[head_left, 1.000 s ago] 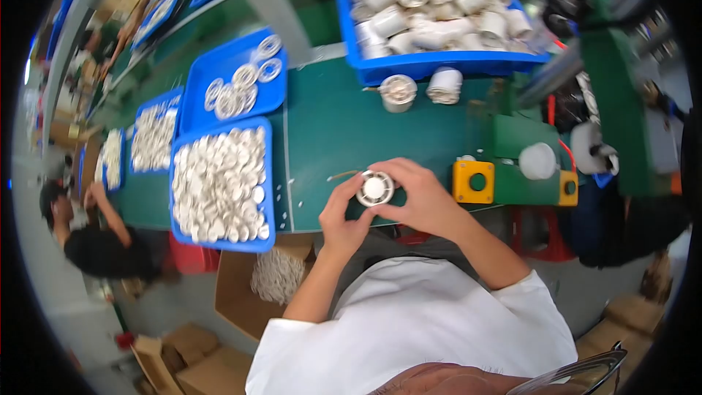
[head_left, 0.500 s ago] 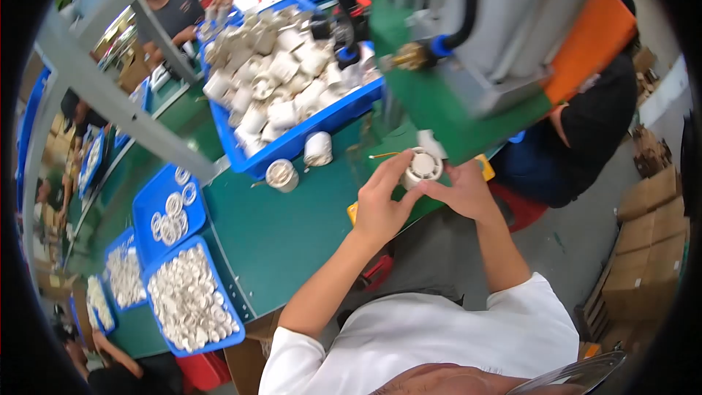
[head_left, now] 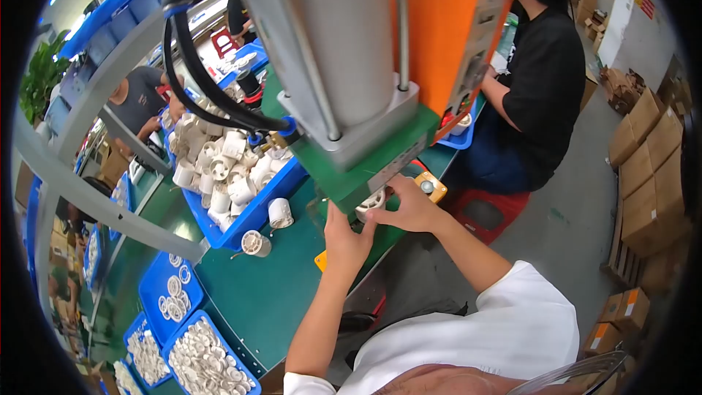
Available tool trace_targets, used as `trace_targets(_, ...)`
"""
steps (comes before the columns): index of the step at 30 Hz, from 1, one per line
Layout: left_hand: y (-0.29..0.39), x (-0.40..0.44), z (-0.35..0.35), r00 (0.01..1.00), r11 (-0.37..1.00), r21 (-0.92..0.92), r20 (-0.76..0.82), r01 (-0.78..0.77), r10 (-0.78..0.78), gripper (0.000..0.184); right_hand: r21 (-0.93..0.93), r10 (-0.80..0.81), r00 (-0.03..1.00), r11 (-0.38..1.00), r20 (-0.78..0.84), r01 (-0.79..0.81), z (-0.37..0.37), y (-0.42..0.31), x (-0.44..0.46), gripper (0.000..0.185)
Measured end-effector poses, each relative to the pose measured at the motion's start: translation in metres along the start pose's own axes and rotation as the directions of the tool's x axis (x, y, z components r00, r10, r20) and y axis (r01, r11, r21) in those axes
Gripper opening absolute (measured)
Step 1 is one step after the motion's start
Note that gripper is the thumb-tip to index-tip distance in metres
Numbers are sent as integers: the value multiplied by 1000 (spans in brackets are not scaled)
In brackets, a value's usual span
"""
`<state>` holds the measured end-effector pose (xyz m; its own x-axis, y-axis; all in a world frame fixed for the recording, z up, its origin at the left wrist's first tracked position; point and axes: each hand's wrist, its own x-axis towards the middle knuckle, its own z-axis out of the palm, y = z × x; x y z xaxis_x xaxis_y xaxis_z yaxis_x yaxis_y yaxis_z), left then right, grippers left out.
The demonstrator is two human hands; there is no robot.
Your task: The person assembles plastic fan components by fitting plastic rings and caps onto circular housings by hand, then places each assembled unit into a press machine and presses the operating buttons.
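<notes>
White cylindrical housing [head_left: 371, 203]: centre of frame, partly hidden by green press plate [head_left: 351, 179].
Left hand [head_left: 346, 238]: fingers pinching its left side, tips partly hidden.
Right hand [head_left: 412, 209]: fingers pinching opposite side, probably to steady it.

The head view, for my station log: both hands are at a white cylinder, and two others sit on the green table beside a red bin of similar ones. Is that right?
Not quite: the head view shows a blue bin, not red. The rest stands: left hand and right hand at a white cylinder, two others on the green table beside it.
</notes>
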<state>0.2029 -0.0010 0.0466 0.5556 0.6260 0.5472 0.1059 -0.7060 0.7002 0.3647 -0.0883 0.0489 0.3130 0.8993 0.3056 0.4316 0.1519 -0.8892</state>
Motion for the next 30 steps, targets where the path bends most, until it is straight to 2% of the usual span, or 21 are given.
trace_targets(1, 5, -3, -3, 1000, 1000, -5, 8, -11, 11, 63, -3, -1, 1000, 1000, -14, 1, -1, -1, -4, 71)
trace_targets(3, 21, -14, -19, 999, 999, 28, -31, 26, -25, 61, 26, -98, 987, 994, -129, 102, -1, -8, -12, 69)
trace_targets(4, 19, -28, -29, 1000, 987, 158, -15, -6, 8, 61, 26, -29, 989, 999, -142, 33, -9, -21, -21, 59)
trace_targets(5, 13, -46, -38, 1000, 982, 191, -11, 9, -7, 58, 26, -29, 988, 999, -153, 33, -13, -10, -29, 59)
trace_targets(6, 6, -66, -45, 1000, 975, 221, -6, 24, -23, 56, -212, -106, 956, 976, -274, 48, -16, 6, -40, 53)
trace_targets(7, -4, -86, -49, 1000, 962, 274, 5, -12, 11, 51, -441, -210, 906, 897, -367, 29, -20, 16, -50, 47)
trace_targets(8, -15, -99, -51, 999, 944, 325, 17, -50, 47, 46, -549, -183, 902, 833, -391, -69, -23, 15, -60, 36)
trace_targets(9, -21, -106, -51, 998, 946, 320, 23, -56, 52, 46, -551, -182, 900, 831, -397, -75, -20, 23, -67, 36)
trace_targets(11, -30, -113, -46, 974, 908, 368, -30, -199, 226, 39, -638, -326, 862, 770, -389, 3, -15, 45, -76, 35)
trace_targets(12, -31, -111, -44, 964, 899, 370, -30, -236, 265, 33, -661, -375, 842, 750, -388, 29, -10, 42, -74, 34)
trace_targets(17, -31, -110, -43, 972, 912, 348, -7, -216, 233, 31, -711, -376, 853, 703, -362, 8, -3, 62, -70, 32)
trace_targets(20, -32, -114, -40, 971, 908, 362, -23, -213, 238, 30, -693, -431, 804, 720, -409, 33, 7, 79, -73, 31)
trace_targets(22, -33, -112, -37, 964, 900, 372, -43, -227, 261, 30, -630, -412, 763, 777, -498, 9, 11, 81, -71, 33)
trace_targets(28, -31, -111, -42, 966, 894, 383, -10, -234, 257, 30, -628, -391, 772, 778, -501, -13, 10, 76, -72, 33)
trace_targets(30, -30, -111, -41, 969, 923, 315, -37, -221, 245, 27, -602, -374, 772, 798, -514, -15, 9, 71, -70, 30)
